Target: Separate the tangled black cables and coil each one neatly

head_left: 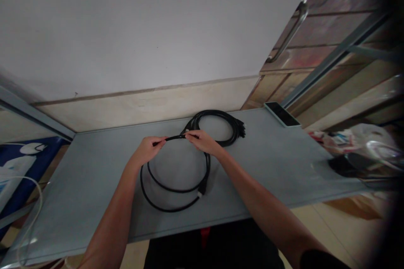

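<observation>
Both of my hands grip the upper part of a loosely looped black cable (176, 191) over the grey table. My left hand (149, 149) pinches it on the left side, fingers closed. A short way to the right, my right hand (203, 141) is also closed on the cable. The loop hangs down and rests on the tabletop, with a dark plug (202, 186) showing at its lower right. Just behind my right hand lies a coiled bundle of black cables (237, 128), its several dark ends bunched at the right.
The grey table (94, 185) stands against a pale wall (151, 29). A phone-like device with a light green edge (282, 114) lies at the back right corner. A black object (347, 164) sits near the right edge. A white cord (39, 201) hangs over the left end.
</observation>
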Action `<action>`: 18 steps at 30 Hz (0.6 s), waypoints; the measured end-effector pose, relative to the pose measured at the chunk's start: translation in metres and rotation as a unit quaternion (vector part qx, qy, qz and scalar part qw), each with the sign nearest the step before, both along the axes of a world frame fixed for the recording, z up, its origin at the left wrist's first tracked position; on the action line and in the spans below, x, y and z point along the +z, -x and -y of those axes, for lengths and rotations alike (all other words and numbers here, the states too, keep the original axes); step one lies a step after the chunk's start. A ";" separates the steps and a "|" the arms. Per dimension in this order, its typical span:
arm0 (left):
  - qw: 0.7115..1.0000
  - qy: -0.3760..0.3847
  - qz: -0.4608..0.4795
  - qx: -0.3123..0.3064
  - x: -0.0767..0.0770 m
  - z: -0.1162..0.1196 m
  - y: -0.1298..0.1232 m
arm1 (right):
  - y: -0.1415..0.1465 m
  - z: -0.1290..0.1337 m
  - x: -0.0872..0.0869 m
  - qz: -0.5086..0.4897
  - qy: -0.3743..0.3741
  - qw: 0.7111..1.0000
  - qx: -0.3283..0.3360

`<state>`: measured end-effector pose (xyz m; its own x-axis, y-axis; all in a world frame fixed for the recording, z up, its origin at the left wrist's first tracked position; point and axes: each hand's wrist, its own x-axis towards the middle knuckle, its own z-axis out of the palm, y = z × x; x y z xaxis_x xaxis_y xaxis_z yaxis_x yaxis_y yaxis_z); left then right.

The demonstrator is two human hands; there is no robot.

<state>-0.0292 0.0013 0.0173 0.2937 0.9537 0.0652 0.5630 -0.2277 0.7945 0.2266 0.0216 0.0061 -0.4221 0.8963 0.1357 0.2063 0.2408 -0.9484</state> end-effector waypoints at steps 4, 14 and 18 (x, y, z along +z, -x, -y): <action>0.996 -0.028 -0.030 -0.077 0.000 0.006 -0.020 | 0.012 0.008 -0.011 0.087 -0.096 0.989 0.068; 0.995 0.076 0.069 0.009 0.002 0.005 -0.010 | 0.001 -0.009 -0.005 0.091 -0.120 0.983 -0.100; 0.981 0.131 0.138 0.048 0.002 0.002 -0.003 | -0.015 -0.020 -0.003 0.039 -0.075 0.979 -0.184</action>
